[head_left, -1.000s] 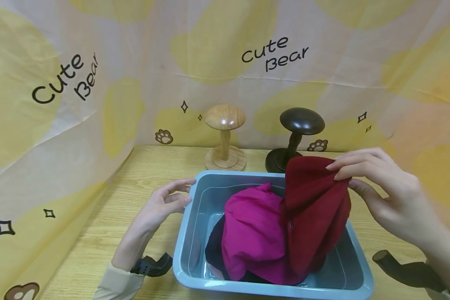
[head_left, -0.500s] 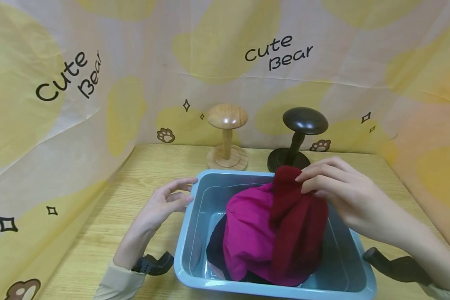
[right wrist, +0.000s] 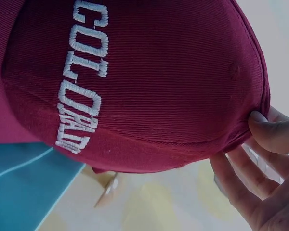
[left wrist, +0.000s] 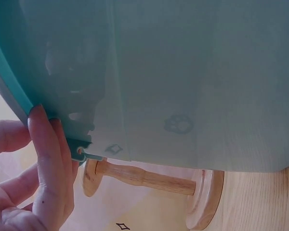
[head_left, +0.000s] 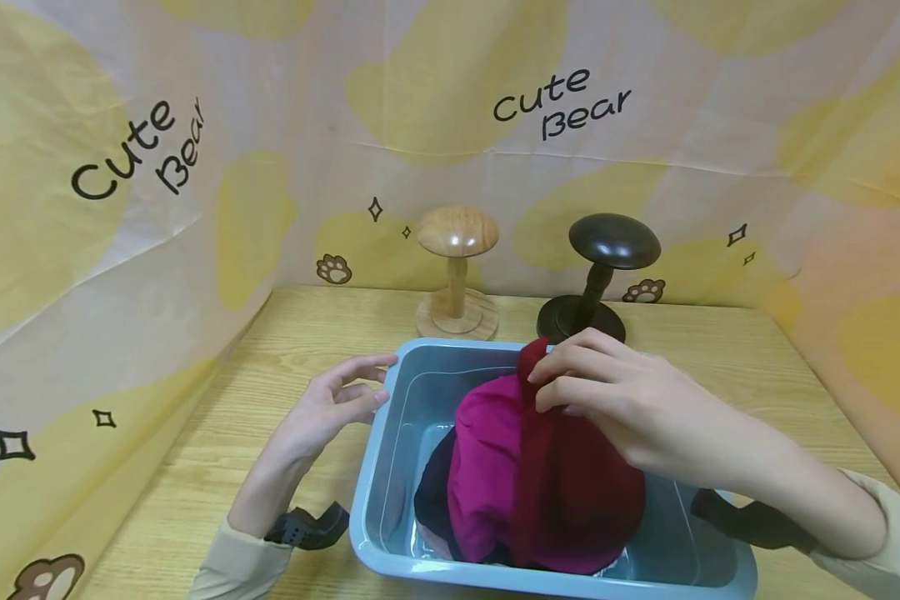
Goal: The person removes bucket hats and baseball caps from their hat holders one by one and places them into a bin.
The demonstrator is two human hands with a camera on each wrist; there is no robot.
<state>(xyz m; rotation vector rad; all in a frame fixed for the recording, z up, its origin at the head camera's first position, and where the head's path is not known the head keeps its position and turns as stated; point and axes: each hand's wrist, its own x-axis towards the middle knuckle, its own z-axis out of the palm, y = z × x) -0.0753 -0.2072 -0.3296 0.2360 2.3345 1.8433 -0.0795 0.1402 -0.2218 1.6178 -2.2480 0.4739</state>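
Observation:
In the head view, my right hand pinches the edge of a dark red cap. The right wrist view shows the thumb in front of the edge of this cap and fingers behind it, with white embroidered letters on the crown. The red cap overlaps a magenta cloth hat in a light blue plastic basin. A dark hat peeks out beneath the magenta one. My left hand rests its fingertips at the basin's left rim, fingers loosely bent; the left wrist view has them at the outer wall.
Behind the basin stand two mushroom-shaped hat stands, one pale wood and one dark brown. All this is on a wooden table. A patterned cloth hangs along the back and sides.
My right hand has moved left and slightly down with the red cap, which now covers more of the magenta hat. The left hand stays at the rim.

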